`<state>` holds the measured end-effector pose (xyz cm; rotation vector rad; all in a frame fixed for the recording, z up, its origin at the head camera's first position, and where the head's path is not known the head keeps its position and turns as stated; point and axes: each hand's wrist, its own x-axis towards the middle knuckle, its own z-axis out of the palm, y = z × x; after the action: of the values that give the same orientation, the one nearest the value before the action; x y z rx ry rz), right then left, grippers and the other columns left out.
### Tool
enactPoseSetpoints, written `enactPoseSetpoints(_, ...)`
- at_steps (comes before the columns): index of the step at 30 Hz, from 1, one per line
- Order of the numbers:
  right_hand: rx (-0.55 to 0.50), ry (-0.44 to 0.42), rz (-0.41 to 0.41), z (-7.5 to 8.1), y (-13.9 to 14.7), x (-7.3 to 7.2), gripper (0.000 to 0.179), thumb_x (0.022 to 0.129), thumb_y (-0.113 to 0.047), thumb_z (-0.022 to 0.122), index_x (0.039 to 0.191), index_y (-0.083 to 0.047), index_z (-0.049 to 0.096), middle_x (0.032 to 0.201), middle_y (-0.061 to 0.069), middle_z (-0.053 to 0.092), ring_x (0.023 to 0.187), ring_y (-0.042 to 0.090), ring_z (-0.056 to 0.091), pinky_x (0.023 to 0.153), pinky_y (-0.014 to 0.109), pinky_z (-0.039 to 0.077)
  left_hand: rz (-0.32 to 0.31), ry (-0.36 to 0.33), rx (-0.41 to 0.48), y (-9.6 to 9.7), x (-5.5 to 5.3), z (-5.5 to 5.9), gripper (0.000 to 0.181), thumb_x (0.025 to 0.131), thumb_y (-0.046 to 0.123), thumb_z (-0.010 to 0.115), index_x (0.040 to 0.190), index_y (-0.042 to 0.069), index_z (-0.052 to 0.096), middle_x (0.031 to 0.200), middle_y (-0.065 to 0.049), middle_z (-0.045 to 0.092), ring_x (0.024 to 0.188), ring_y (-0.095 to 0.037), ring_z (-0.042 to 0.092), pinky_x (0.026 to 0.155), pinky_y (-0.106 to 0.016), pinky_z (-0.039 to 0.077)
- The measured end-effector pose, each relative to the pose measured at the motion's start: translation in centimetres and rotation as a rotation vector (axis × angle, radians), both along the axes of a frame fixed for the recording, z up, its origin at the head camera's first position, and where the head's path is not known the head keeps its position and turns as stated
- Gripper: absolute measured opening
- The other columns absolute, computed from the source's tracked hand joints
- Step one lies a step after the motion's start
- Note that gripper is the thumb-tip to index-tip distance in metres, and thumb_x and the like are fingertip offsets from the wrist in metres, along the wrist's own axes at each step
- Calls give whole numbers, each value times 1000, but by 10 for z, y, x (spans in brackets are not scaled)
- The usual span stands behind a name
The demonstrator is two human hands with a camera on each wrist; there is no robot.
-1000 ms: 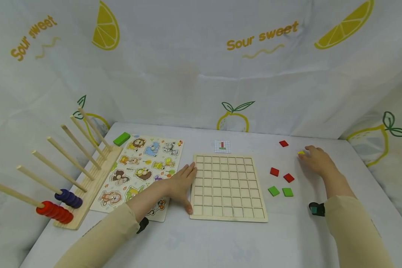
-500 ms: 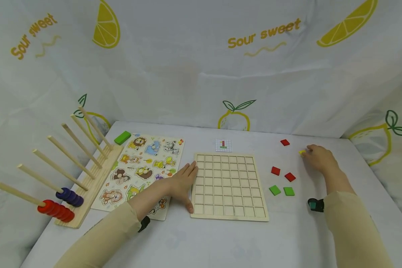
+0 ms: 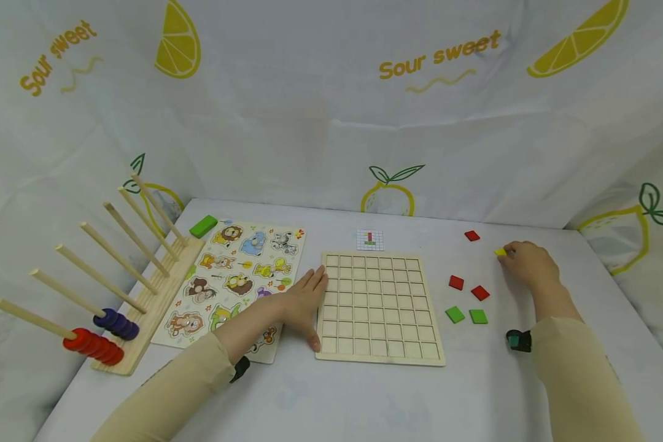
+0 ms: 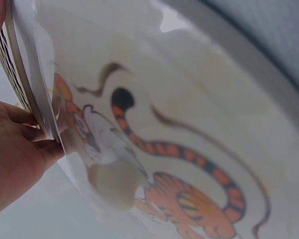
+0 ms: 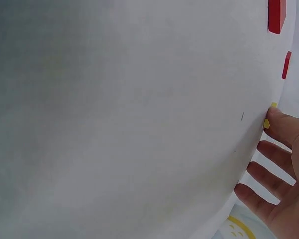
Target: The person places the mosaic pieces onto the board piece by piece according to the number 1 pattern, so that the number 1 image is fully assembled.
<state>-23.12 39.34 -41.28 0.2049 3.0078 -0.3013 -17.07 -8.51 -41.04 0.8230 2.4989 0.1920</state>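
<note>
Right hand (image 3: 530, 269): thumb and index were at the yellow tile (image 3: 500, 252); whether they pinched it I could not tell; the other fingers were spread.
Yellow tile: lay near the far right corner of the worktop (image 3: 387, 402).
Left hand (image 3: 300, 305): fingers were straight, thumb spread wide, along the left edge of the board (image 3: 385, 315).
Tile grip: two opposite edges probably suited so thin a piece.
Board brace: light pressure seemed enough; pushing risked skewing it.
</note>
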Motion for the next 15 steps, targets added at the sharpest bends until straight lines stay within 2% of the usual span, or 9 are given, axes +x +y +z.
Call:
enactPoseSetpoints(7, 6, 14, -29, -4, -4, -1, 43, 99, -21, 53, 132, 7, 50, 134, 38, 46, 119, 59, 41, 100, 71, 39, 5, 4, -12, 1, 1, 1, 141, 62, 56, 88, 157, -4, 3, 167, -21, -10, 156, -38, -5, 130, -43, 8)
enactPoseSetpoints(15, 5, 7, -55, -5, -7, -2, 39, 98, -22, 56, 129, 3, 53, 129, 36, 49, 115, 56, 43, 96, 70, 43, 6, -3, -25, 2, 1, 3, 141, 63, 57, 87, 157, -4, 2, 166, -21, -11, 156, -38, -6, 130, -43, 7)
